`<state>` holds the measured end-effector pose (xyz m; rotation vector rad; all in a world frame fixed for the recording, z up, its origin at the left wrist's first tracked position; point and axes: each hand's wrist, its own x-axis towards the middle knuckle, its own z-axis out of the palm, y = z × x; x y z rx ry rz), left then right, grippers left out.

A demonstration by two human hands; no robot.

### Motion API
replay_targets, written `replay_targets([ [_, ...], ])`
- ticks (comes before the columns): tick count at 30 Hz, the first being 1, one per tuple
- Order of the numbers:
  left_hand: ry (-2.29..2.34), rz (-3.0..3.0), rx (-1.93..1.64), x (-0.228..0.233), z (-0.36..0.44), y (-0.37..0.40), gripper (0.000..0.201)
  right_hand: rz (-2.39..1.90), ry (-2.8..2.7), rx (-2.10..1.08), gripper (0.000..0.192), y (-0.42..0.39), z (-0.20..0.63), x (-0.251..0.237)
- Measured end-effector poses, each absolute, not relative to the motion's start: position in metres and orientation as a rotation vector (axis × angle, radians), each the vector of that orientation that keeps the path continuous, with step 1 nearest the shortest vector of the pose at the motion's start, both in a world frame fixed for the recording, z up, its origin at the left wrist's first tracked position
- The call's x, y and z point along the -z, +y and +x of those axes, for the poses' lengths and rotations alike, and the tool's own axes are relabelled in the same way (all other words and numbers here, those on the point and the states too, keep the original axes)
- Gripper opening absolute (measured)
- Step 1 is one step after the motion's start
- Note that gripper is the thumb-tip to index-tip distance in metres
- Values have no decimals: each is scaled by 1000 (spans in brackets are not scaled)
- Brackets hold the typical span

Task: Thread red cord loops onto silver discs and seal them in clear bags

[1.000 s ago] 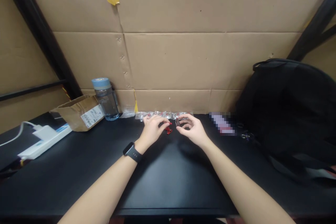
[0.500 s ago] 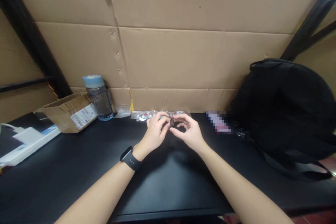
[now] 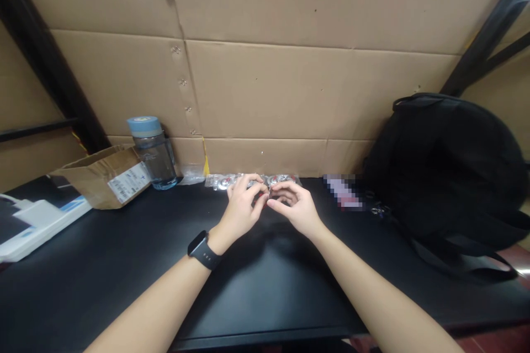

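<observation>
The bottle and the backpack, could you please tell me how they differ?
The bottle is see-through with a blue lid; the backpack is black and opaque. The bottle looks far smaller than the backpack. The bottle stands at the left, the backpack at the right. Both rest on the black table.

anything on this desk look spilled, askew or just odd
Nothing looks spilled: the bottle stands upright with its cap on. The one odd spot is the pale item left of the backpack: it shows as coarse pixel blocks, so its details can't be made out.
</observation>
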<state>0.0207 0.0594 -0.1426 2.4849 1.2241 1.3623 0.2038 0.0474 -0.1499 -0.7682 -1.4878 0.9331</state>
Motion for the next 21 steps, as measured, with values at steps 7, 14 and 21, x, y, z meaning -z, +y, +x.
replay_targets([
  [7,1284,2642,-1333,137,16,56,13,-810,-1439,-1088,26,54,205,156],
  [14,1278,2708,-1327,135,17,53,11,-854,-1515,-1110,32,55,209,157],
  [21,1316,2656,-1413,135,17,51,9,-872,-1607,-1001,25,56,213,154],
])
